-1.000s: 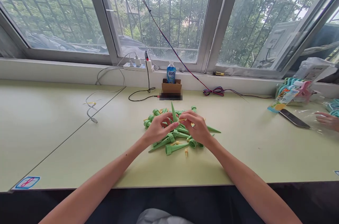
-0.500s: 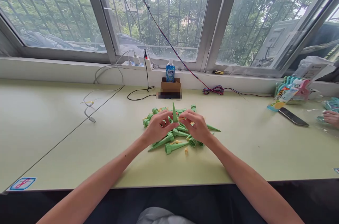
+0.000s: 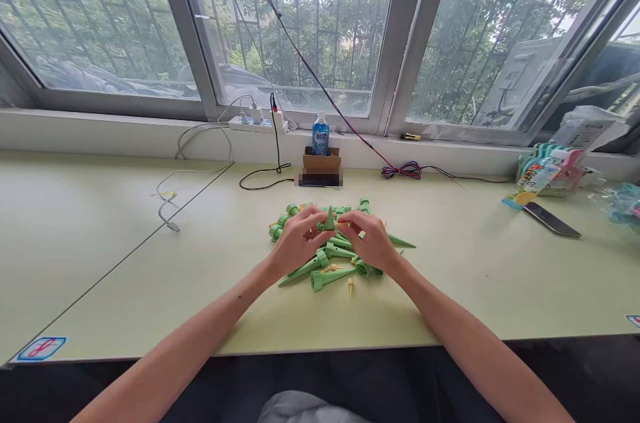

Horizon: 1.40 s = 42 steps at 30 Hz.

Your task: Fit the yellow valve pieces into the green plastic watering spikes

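My left hand (image 3: 299, 241) is closed on a green plant-watering spike (image 3: 330, 219), pinched between thumb and fingers with its tip pointing up and away from me. Close beside it, my right hand (image 3: 371, 239) pinches a small yellow nozzle (image 3: 342, 223), mostly covered by the fingertips. Both hands hover over a pile of similar green spikes, one of which (image 3: 330, 278) lies at the near side. A loose yellow nozzle (image 3: 351, 285) rests on the table in front of the pile.
Behind the pile, a blue bottle (image 3: 321, 136) stands at a small brown box (image 3: 323, 161). Cables (image 3: 403, 171) run along the back of the table (image 3: 150, 289). A phone (image 3: 552, 219) and a colourful pouch (image 3: 533, 181) lie at the right, and a power strip (image 3: 257, 124) sits on the ledge.
The spike in my left hand has tilted, so it looks shorter. My right hand stays nearly in place. Another person's hand at the far right has gone out of view.
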### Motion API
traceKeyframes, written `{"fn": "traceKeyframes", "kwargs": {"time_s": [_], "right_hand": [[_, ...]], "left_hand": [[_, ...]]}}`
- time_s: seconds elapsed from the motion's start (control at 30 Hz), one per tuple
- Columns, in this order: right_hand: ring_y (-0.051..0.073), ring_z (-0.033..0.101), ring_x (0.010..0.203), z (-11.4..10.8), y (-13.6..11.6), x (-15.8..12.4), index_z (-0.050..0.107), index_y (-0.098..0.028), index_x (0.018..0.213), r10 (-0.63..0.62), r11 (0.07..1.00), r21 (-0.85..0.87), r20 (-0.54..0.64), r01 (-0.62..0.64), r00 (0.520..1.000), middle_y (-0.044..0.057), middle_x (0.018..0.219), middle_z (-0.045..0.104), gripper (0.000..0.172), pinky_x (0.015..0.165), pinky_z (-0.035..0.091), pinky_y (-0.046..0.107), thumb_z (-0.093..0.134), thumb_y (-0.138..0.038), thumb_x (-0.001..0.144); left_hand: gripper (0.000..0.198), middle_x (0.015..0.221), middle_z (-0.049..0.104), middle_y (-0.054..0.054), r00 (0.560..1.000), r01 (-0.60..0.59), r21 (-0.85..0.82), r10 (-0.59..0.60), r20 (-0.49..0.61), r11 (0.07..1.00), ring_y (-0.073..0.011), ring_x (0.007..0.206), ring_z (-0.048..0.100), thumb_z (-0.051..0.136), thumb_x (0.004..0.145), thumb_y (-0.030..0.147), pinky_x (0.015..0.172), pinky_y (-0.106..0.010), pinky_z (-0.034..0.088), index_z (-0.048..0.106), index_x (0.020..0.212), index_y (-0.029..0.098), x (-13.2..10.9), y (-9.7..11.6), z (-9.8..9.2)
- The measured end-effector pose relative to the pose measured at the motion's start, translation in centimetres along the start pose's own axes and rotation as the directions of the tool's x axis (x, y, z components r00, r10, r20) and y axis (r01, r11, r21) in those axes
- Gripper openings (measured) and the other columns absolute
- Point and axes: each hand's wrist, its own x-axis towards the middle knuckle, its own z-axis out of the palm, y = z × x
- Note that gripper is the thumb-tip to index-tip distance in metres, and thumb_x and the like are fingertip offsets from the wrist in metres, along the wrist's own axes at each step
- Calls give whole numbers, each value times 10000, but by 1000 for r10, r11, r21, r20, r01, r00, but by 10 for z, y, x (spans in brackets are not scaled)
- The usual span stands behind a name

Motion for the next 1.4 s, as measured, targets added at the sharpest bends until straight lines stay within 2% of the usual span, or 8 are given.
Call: {"fn": "traceKeyframes", "kwargs": {"time_s": [0.4, 0.7, 0.8, 0.93, 1.03, 1.17, 1.27, 1.4], "right_hand": [[113, 504, 562, 0, -2, -1, 592, -196, 910, 87, 996, 6, -9, -87, 996, -3, 708, 593, 97, 563, 424, 241, 575, -291, 914], [115, 519, 555, 1, -6, 0, 547, -202, 924, 155, 979, 131, 18, -156, 988, -17, 664, 575, 132, 529, 411, 231, 569, -332, 911], [118, 529, 567, 0, -7, 0, 562, -202, 908, 158, 980, 125, -2, -157, 987, -12, 673, 585, 139, 550, 428, 236, 570, -341, 913], [110, 515, 533, -1, -7, 1, 564, -199, 859, 180, 978, 115, -50, -173, 982, -13, 667, 587, 162, 533, 431, 234, 561, -349, 920], [105, 524, 526, -2, -7, 1, 563, -199, 859, 181, 980, 104, -114, -169, 977, -14, 683, 586, 162, 532, 444, 232, 557, -346, 926], [99, 542, 537, -1, -7, 1, 588, -202, 896, 122, 991, 78, -127, -113, 984, 3, 760, 616, 141, 555, 465, 233, 550, -331, 939], [89, 546, 541, -1, -6, 1, 615, -204, 903, 67, 996, 68, -94, -61, 993, 13, 824, 631, 125, 563, 468, 229, 569, -316, 935], [77, 549, 531, -1, -6, 0, 632, -206, 897, 37, 997, 75, -63, -32, 997, 7, 836, 610, 104, 551, 467, 217, 587, -295, 928]], "left_hand": [[149, 929, 564, -7, 998, -54, 66, 56, -15, 996, -40, 543, 492, 639, 891, 240, 540, -193, 466, 651, 1038, 219, 0, -1, 0], [143, 972, 578, -13, 996, -71, 105, 77, -52, 992, -30, 519, 460, 651, 887, 245, 570, -212, 460, 670, 1027, 221, 0, 1, 0], [151, 983, 575, -18, 997, -50, 94, 55, -53, 994, -40, 529, 467, 635, 898, 287, 559, -210, 463, 645, 1031, 218, 0, -1, 2], [244, 1001, 590, -32, 995, 67, 76, -62, -76, 995, -70, 563, 513, 580, 922, 396, 550, -219, 471, 598, 1078, 210, 2, 1, 1], [302, 878, 622, -25, 986, 136, 95, -125, -109, 986, -104, 610, 544, 450, 980, 423, 589, -236, 456, 616, 930, 177, 3, 5, -2], [591, 619, 612, -11, 985, 169, 34, -168, -30, 985, -123, 583, 538, 260, 1027, 435, 644, -254, 431, 631, 653, 168, 3, 7, -4], [651, 532, 577, -3, 977, 210, -19, -209, 28, 978, -115, 518, 509, 258, 1019, 471, 605, -252, 402, 597, 556, 162, 3, 8, -3], [598, 487, 476, 18, 976, 218, -36, -218, 16, 975, -103, 491, 428, 335, 1001, 469, 560, -249, 349, 487, 512, 160, 4, 11, -2]]}}
